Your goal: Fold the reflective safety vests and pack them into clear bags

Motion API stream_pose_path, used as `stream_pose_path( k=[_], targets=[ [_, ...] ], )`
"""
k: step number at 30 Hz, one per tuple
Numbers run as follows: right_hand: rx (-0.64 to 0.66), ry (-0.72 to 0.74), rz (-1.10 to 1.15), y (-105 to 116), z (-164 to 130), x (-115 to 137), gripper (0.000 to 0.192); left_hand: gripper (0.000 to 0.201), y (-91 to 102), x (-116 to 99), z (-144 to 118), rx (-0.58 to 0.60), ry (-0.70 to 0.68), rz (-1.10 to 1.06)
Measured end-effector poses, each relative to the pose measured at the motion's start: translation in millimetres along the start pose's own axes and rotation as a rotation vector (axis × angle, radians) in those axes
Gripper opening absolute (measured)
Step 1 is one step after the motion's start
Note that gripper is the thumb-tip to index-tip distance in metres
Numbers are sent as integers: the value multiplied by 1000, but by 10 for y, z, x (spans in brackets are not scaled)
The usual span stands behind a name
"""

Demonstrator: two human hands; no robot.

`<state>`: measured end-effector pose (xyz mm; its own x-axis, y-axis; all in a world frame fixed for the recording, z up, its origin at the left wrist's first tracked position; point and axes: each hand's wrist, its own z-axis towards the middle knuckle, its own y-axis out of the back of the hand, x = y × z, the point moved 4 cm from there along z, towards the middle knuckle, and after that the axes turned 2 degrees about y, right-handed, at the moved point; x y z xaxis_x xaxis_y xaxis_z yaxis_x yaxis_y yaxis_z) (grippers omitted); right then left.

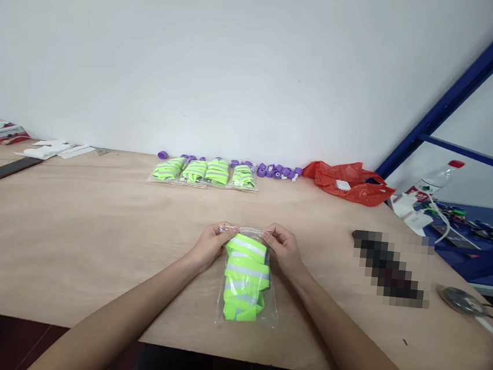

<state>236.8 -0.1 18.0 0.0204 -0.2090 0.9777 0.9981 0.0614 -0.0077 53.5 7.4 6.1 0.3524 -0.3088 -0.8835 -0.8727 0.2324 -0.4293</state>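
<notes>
A clear zip bag (272, 309) lies near the front of the wooden table, its zip edge toward the back. Inside it is a folded neon-yellow reflective strap (247, 272) with silver stripes. My left hand (213, 243) pinches the left end of the bag's top edge between thumb and fingers. At the right end of that edge, my right hand (283, 248) grips the plastic the same way. Farther back, several similar filled bags (217, 172) lie side by side by the wall.
Small purple rolls (277, 172) line the wall beside a red plastic bag (346, 183). A dark flat bar (8, 169) and white papers (53, 149) lie at left. On the right are a blurred-out dark object (389, 268), a bottle (436, 180) and a blue metal frame (456, 92).
</notes>
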Motion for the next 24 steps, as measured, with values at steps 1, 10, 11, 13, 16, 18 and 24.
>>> stream_pose_path(
  k=[1, 10, 11, 13, 16, 18, 24],
  targets=[
    [1, -3, 5, 4, 3, 0, 39, 41, -11, -5, -3, 5, 5, -14],
    [64, -85, -18, 20, 15, -14, 37, 48, 15, 2, -1, -42, -2, 1],
    [75, -84, -26, 10, 15, -15, 36, 48, 19, 4, 1, -40, -7, 10],
    [91, -78, -44, -12, 15, -19, 37, 48, 19, 10, 2, -29, -6, 22],
    [102, -99, -61, -38, 7, -37, 38, 47, 3, 25, -1, -7, 17, 23],
    [104, -124, -56, -45, -1, -51, 38, 47, 0, 41, -4, -5, 42, 27],
    [110, -139, -46, -45, -9, -85, 37, 48, 47, 110, -18, -43, 80, 47]
  ],
)
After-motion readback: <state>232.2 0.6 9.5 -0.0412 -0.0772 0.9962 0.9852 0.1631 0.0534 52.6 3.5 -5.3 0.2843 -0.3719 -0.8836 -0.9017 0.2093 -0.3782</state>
